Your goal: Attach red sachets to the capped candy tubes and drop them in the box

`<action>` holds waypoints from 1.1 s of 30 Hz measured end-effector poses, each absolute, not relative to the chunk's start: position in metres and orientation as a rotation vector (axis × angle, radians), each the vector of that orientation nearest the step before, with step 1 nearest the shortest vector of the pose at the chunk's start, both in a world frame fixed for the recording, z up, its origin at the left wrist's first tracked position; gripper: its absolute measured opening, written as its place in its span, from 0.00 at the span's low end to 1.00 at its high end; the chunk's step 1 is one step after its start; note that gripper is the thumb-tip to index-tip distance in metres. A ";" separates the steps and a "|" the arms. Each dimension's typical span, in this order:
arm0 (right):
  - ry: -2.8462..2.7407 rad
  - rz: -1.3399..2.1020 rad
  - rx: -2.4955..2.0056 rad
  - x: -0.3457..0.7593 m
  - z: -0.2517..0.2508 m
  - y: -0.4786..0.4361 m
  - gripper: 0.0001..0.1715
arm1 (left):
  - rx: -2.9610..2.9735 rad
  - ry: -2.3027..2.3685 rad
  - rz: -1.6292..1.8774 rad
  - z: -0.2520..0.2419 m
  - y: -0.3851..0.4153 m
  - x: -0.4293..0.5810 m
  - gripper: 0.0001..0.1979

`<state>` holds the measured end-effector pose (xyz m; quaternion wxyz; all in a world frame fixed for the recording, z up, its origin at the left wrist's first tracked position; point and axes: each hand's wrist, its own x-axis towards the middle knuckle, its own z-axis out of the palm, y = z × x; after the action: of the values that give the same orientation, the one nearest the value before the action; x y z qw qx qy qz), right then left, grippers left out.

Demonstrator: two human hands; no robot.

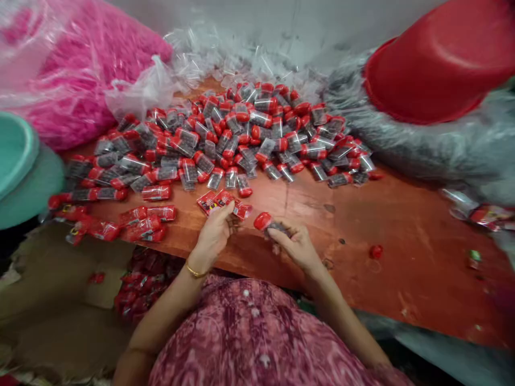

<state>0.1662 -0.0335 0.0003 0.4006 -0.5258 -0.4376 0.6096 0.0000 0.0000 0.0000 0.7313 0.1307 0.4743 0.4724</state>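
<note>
My right hand (295, 244) is closed around a small clear container with a red cap (263, 220), its capped end pointing left. My left hand (217, 230), with a gold bangle at the wrist, pinches the end of a red printed wrapper (242, 209) between thumb and fingers. More flat red printed wrappers (213, 201) lie right beside it on the reddish wooden table (298, 198). Past both hands spreads a large heap of red-capped clear containers (237, 128) with dark contents. Several red-wrapped containers (147, 221) lie to the left, near the front edge.
A teal bucket (32, 177) and a bag of pink pieces (88, 69) stand at left. A red tub (438, 64) rests on a plastic-covered grey bundle (418, 145) at right. Below the front edge, a cardboard box (52, 289) holds red wrapped items (140, 289). A red cap (376, 251) lies on the table.
</note>
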 end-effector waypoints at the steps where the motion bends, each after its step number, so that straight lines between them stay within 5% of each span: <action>1: -1.113 1.562 -1.318 0.166 0.001 -0.035 0.15 | 0.302 1.043 1.044 0.000 -0.001 0.001 0.13; 19: -1.205 1.646 -1.360 0.159 0.008 -0.022 0.13 | 0.728 0.997 1.069 -0.009 -0.002 -0.010 0.17; 33: -0.983 1.473 -1.192 0.132 -0.027 -0.026 0.19 | 0.403 1.011 1.266 -0.010 -0.006 0.021 0.18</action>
<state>0.1315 -0.0265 -0.0274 0.4822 -0.4892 -0.4034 0.6045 0.0209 -0.0062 -0.0095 0.6715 0.1788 0.4488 0.5619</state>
